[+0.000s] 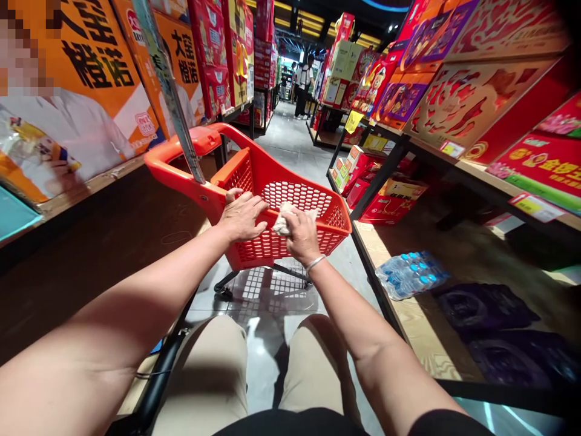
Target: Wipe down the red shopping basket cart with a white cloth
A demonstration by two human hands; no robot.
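The left hand (242,217) is resting on the orange cart (290,206) rim, fingers loosely spread; just beside it, the right hand (302,233) fingers are pinching a white cloth (285,217) against the rim.

A shrink-wrapped pack of water bottles (411,275) lay on the low wooden shelf (422,339) at the right, with dark bags (483,306) just beside it. Red gift boxes (390,200) sat further along, and large red cartons (472,103) filled the shelf above. Orange boxes (91,79) lined the left shelf. A person (303,85) stood far down the grey-tiled aisle (290,139).
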